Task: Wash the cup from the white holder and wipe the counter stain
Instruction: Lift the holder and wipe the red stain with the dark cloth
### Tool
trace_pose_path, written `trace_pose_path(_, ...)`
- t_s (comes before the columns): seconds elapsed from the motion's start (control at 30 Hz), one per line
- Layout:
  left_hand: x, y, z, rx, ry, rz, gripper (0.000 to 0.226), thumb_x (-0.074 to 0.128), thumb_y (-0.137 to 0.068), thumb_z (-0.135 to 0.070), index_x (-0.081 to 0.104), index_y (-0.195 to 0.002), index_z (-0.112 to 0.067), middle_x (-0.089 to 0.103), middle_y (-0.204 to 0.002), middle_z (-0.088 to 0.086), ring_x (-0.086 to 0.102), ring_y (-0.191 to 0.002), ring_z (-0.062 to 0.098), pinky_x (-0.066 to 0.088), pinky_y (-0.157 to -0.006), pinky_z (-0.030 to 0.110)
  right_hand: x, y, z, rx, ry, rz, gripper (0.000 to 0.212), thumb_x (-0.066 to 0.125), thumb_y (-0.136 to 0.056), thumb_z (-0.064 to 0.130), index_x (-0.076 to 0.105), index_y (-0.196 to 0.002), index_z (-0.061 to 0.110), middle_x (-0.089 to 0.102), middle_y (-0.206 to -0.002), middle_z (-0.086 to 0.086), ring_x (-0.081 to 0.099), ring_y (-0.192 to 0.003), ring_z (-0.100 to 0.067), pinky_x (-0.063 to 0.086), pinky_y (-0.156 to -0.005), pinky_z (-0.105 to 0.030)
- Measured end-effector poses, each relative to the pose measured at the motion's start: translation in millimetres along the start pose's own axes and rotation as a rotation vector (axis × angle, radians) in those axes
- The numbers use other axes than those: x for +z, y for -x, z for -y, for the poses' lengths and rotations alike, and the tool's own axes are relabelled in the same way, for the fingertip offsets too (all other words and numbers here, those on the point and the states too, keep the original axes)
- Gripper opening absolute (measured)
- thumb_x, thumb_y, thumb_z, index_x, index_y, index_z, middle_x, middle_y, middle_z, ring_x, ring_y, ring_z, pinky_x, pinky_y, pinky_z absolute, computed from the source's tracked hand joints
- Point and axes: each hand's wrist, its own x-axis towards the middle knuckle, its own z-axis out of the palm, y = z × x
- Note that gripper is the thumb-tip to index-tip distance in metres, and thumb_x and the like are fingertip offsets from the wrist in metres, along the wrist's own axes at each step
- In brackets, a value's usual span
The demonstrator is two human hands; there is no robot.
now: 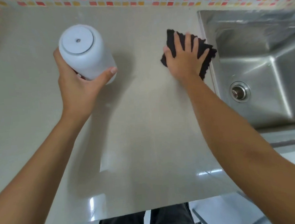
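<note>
Left hand (74,84) grips the white holder (85,52) at 10 o'clock, apparently lifted off the counter (143,120), base tipped toward the viewer. A dark bit shows at the palm; the cup is not identifiable. Right hand (186,57) lies flat, fingers spread wide, pressing the black cloth (170,39) at 1 o'clock, just beside the sink (242,45) rim. No stain visible; possibly under the cloth. Risks: with the holder tilted, anything inside could slide out; the one-handed grip on a smooth wall may slip; a stroke toward 3 o'clock could push the cloth into the sink.
</note>
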Motion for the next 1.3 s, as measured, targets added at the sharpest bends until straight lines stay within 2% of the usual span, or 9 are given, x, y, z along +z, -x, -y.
trace_pose_path(0.13,-13.1,0.0,0.7,0.01,0.002,-0.04,0.095,0.086,-0.07,-0.038,0.029,-0.14,-0.007,0.052,-0.137,0.0,0.053,-0.125,0.009,0.046,-0.105,0.036,14.6,57.5,38.0,-0.082,-0.024,-0.012,0.063,0.015,-0.094,0.062,0.008,-0.152,0.038,0.006,-0.162,0.0,0.001,-0.148,-0.029,0.0,-0.112,-0.063)
trace_pose_path(0.33,-14.9,-7.4,-12.1,0.037,-0.017,-0.043,0.093,0.084,-0.073,-0.04,0.028,-0.14,-0.007,0.052,-0.137,0.0,0.053,-0.125,0.008,0.045,-0.105,0.034,19.3,275.2,49.9,-0.674,-0.042,0.132,0.061,0.033,-0.095,0.058,0.018,-0.151,0.039,0.011,-0.161,0.003,0.003,-0.148,-0.024,0.007,-0.113,-0.062)
trace_pose_path(0.6,-15.9,-1.5,-31.2,0.043,-0.027,-0.068,0.084,0.086,-0.068,-0.041,0.032,-0.13,-0.023,0.053,-0.13,-0.011,0.054,-0.12,0.002,0.046,-0.104,0.037,5.5,191.0,-69.8,-0.039,0.041,-0.034,0.06,0.019,-0.098,0.057,0.013,-0.153,0.033,0.016,-0.16,-0.006,0.013,-0.146,-0.032,0.013,-0.115,-0.058)
trace_pose_path(0.67,-17.1,1.4,-30.5,0.031,-0.02,-0.058,0.088,0.086,-0.068,-0.041,0.033,-0.134,-0.018,0.053,-0.132,-0.009,0.054,-0.121,0.003,0.047,-0.104,0.038,10.2,221.5,-27.7,-0.068,0.009,-0.036,0.061,0.022,-0.098,0.056,0.012,-0.153,0.033,0.013,-0.161,-0.005,0.01,-0.147,-0.032,0.011,-0.116,-0.057)
trace_pose_path(0.8,-14.0,6.7,-31.5,0.017,-0.041,-0.018,0.092,0.087,-0.067,-0.04,0.033,-0.138,-0.015,0.052,-0.134,-0.009,0.052,-0.122,0.001,0.047,-0.103,0.036,21.9,312.3,68.1,-0.56,-0.129,0.129,0.06,0.034,-0.096,0.053,0.018,-0.151,0.037,0.008,-0.162,0.002,0.005,-0.148,-0.026,0.012,-0.115,-0.056)
trace_pose_path(0.87,-15.5,6.4,-32.9,0.025,-0.067,-0.017,0.09,0.086,-0.068,-0.038,0.032,-0.137,-0.02,0.051,-0.133,-0.013,0.052,-0.121,-0.002,0.047,-0.103,0.033,23.8,311.6,74.5,-0.657,-0.162,0.153,0.056,0.033,-0.097,0.053,0.022,-0.15,0.038,0.013,-0.161,0.004,0.007,-0.148,-0.024,0.013,-0.115,-0.055)
trace_pose_path(1.03,-27.1,8.1,-35.3,0.033,-0.077,-0.046,0.091,0.086,-0.07,-0.036,0.03,-0.139,-0.02,0.049,-0.135,-0.013,0.05,-0.123,-0.001,0.047,-0.103,0.031,26.0,150.6,72.2,-0.383,-0.077,-0.001,0.057,0.028,-0.094,0.058,0.025,-0.148,0.041,0.02,-0.159,0.004,0.013,-0.147,-0.025,0.005,-0.116,-0.055)
trace_pose_path(1.17,-37.6,23.2,-34.5,0.021,-0.073,-0.03,0.092,0.087,-0.069,-0.032,0.031,-0.141,-0.019,0.05,-0.135,-0.013,0.052,-0.122,0.0,0.048,-0.101,0.028,10.1,13.7,79.1,-0.116,-0.115,0.081,0.059,0.014,-0.096,0.059,0.007,-0.151,0.04,0.0,-0.162,0.003,-0.004,-0.148,-0.025,-0.007,-0.115,-0.055)
trace_pose_path(1.3,-34.1,21.2,-37.1,0.022,-0.047,-0.06,0.092,0.087,-0.069,-0.031,0.031,-0.141,-0.018,0.051,-0.135,-0.011,0.053,-0.121,-0.001,0.048,-0.103,0.032,16.0,41.3,99.8,-0.166,-0.095,0.025,0.058,0.019,-0.097,0.056,0.012,-0.152,0.037,0.008,-0.162,-0.001,0.002,-0.148,-0.029,-0.003,-0.116,-0.055)
